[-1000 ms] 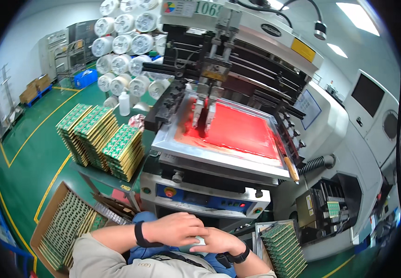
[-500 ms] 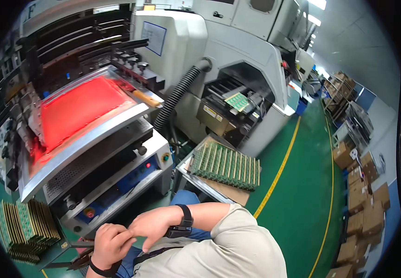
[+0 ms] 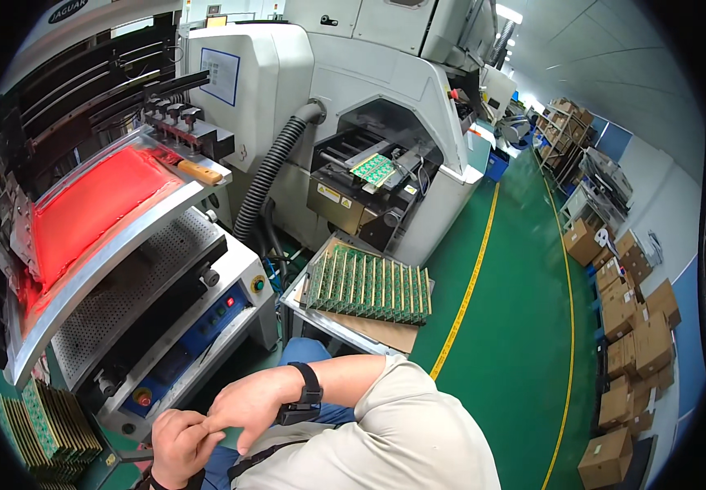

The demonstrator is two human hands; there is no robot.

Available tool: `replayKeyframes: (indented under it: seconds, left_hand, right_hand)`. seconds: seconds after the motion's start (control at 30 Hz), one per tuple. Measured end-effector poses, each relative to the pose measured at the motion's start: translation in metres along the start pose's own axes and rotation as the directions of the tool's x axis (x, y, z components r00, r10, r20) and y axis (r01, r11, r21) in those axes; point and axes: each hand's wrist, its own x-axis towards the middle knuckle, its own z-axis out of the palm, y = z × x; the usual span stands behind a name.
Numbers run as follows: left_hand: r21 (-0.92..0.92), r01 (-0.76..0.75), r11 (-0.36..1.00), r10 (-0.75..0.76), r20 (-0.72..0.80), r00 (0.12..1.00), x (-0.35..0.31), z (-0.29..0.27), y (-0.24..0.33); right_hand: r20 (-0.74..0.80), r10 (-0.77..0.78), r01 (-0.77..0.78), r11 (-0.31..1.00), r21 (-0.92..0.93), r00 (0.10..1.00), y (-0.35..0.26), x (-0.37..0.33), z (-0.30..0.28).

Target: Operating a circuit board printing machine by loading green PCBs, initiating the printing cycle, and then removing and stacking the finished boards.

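Observation:
In front of my body my left hand (image 3: 177,442) and my right hand (image 3: 247,406) meet at the fingertips. The left fingers are curled closed, with the thumb against the fingers. My right hand bends down from the wrist, its fingers closed against the left ones. Anything pinched between them is hidden. A dark band with a small device (image 3: 308,394) circles the right wrist. Closest to the hands is the printing machine's front panel (image 3: 198,347), which neither hand touches. Above it sits a framed screen (image 3: 104,214) smeared with red paste, a wooden-handled spatula (image 3: 198,171) at its far right corner.
Green circuit boards (image 3: 369,286) stand in a row on cardboard on a side table (image 3: 353,335). More boards (image 3: 49,425) are stacked at lower left. One board (image 3: 373,170) lies at the grey machine's opening (image 3: 394,122). Cartons (image 3: 626,343) line the right wall beyond yellow floor lines.
My view has turned, so the machines and side table appear further left. Both hands stay together in nearly the same pose.

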Motion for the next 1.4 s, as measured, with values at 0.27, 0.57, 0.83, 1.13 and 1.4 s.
replayKeyframes:
  seconds: [0.27,0.57,0.83,1.13,1.4]
  left_hand:
    - [0.044,-0.043,0.998,0.044,-0.016,0.999,0.0022,0.0033,0.004]
    - [0.076,-0.082,0.994,0.085,-0.036,0.996,0.0002,0.0037,-0.0023]
    - [0.063,-0.107,0.992,0.11,-0.041,0.993,0.0006,0.0028,-0.0053]
    - [0.101,-0.078,0.992,0.077,0.008,0.997,0.0029,0.0005,-0.0015]
    - [0.081,-0.071,0.994,0.07,0.021,0.997,0.0041,0.001,0.0]
  right_hand:
    - [-0.002,0.005,-0.005,1.0,-0.027,1.0,-0.0011,-0.001,-0.0003]
    - [-0.036,-0.02,0.02,1.0,-0.003,0.999,0.0005,0.0029,-0.0002]
    - [-0.015,-0.018,0.019,0.999,0.031,1.0,0.0036,0.0036,-0.0017]
    - [-0.014,0.012,-0.012,1.0,0.024,1.0,-0.0002,0.0014,-0.0031]
    - [-0.034,-0.014,0.016,0.999,0.045,0.999,-0.0038,-0.0003,-0.004]
